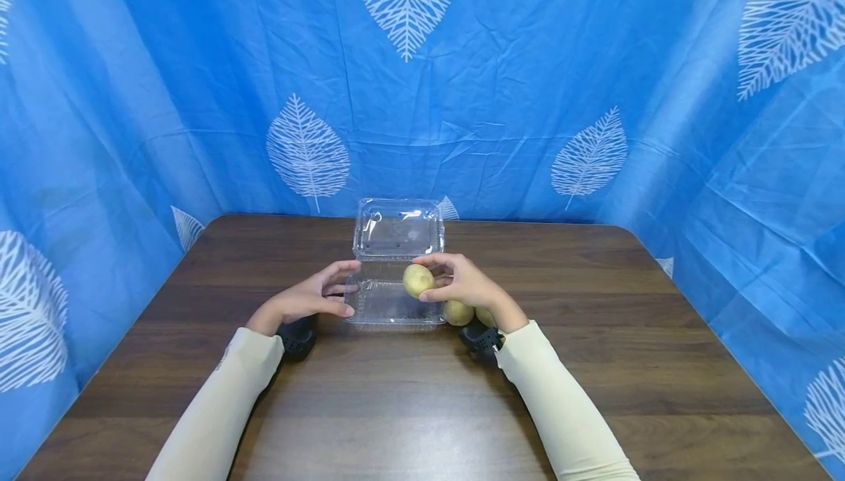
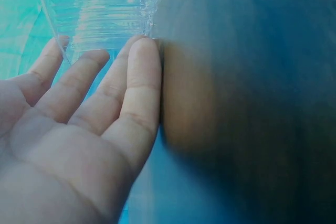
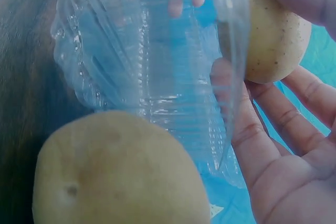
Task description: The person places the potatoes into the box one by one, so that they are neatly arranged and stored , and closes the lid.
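Note:
A clear plastic clamshell box (image 1: 389,311) stands on the table with its lid (image 1: 400,232) tipped up at the back. My right hand (image 1: 470,280) pinches a potato (image 1: 418,281) between thumb and fingers over the right part of the box. In the right wrist view, that potato (image 3: 281,35) shows at the box's rim. My left hand (image 1: 300,299) is at the box's left side, thumb and fingers spread. Its fingertips lie right at the ribbed wall (image 2: 107,14) in the left wrist view, and the palm holds nothing.
More potatoes (image 1: 458,312) lie on the table just right of the box, partly hidden by my right hand and wrist. One potato (image 3: 121,171) looms large in the right wrist view. A blue leaf-print curtain (image 1: 449,100) hangs behind the brown wooden table (image 1: 370,408).

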Available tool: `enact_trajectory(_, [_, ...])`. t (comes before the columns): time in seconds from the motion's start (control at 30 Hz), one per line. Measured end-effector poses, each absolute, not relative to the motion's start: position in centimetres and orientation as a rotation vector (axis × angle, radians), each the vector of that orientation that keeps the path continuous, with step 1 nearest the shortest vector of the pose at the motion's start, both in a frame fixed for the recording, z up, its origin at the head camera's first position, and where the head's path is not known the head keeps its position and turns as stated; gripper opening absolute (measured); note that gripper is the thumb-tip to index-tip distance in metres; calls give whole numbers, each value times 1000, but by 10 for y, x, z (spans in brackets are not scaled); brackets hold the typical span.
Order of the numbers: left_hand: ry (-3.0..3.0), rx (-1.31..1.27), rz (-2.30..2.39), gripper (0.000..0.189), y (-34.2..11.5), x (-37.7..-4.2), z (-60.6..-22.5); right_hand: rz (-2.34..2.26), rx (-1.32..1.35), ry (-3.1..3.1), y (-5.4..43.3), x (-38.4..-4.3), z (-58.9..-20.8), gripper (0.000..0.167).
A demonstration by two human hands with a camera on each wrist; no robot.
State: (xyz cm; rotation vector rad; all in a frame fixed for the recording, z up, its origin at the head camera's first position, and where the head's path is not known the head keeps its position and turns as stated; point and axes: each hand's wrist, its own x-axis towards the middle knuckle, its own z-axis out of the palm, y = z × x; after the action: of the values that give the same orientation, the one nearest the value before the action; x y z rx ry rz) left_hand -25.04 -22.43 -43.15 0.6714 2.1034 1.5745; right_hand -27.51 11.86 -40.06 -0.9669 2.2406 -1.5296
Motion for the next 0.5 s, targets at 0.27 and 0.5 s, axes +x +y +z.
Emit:
enact_trajectory(0.27, [2094,655,1583,100,-224,-250,-431,-1506,-980,2240,112,-275,-402,62])
enact_trajectory(0.5, [2094,652,1580,99,-224,-251,-431,-1507,-987,2241,108,-277,-406,62])
